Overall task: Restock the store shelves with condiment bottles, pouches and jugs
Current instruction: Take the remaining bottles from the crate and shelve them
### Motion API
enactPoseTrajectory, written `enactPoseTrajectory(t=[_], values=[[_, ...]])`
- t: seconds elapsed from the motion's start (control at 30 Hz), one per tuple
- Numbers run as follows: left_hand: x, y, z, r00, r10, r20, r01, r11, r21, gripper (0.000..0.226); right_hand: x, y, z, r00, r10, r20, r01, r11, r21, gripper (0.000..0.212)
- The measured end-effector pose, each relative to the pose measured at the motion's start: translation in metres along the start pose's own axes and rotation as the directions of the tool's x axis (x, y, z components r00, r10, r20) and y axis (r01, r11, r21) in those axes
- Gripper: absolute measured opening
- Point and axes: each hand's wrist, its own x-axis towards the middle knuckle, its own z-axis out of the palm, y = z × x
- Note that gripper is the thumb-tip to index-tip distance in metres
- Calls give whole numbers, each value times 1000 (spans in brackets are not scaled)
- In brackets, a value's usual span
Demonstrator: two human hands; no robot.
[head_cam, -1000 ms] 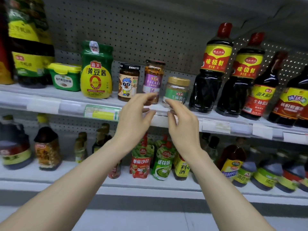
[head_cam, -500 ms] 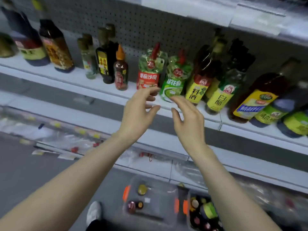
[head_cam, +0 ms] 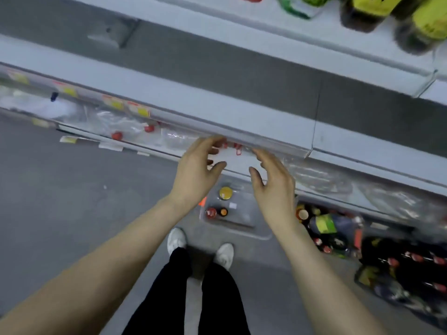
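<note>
I look straight down past the shelf fronts to the floor. My left hand (head_cam: 197,174) and my right hand (head_cam: 273,184) hover side by side in the air, fingers loosely spread, holding nothing. Below them on the floor stands a clear plastic bin (head_cam: 238,227) with a yellow-lidded jar (head_cam: 225,192) and two small bottles (head_cam: 216,212) in it. To its right a second bin (head_cam: 335,234) holds several bottles, and further right lie dark bottles with red caps (head_cam: 416,264). Bottles with yellow labels (head_cam: 377,10) stand on the shelf at top right.
Grey shelf edges (head_cam: 217,112) run across the view. The lowest shelf holds clear plastic-wrapped goods (head_cam: 125,124) with red caps. My legs in black trousers and white shoes (head_cam: 177,240) stand on the grey floor (head_cam: 60,201) just before the bin.
The view has swung down from the upper shelves to the floor and bins. Both hands have come down with it, still side by side and holding nothing.
</note>
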Motion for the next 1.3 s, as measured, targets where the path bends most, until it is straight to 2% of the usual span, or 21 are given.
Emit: enactPoseTrajectory(t=[0.23,0.4,0.53,0.77,1.0,1.17,1.3], values=[[-24,-93,48,977,-167,133,165,986,29,53,-34,56,75,974,199,104,-201,979,12,48],[-39,-172,91,922,-316,224,298,948,110,73,-59,110,134,937,293,191,-297,955,-10,54],[-56,-235,126,872,-413,261,392,910,133,73,-77,155,179,885,356,299,-357,932,-53,57],[-80,-321,192,780,-531,331,494,847,196,67,-97,227,245,780,387,491,-352,921,-168,65],[-88,-381,257,745,-542,389,484,841,244,69,-104,293,314,709,366,602,-282,930,-234,67],[-83,-418,296,740,-518,428,448,855,260,64,-104,343,362,699,318,640,-205,947,-247,70],[-82,-440,320,700,-562,441,494,827,269,71,-106,376,394,675,302,673,-154,950,-273,72]])
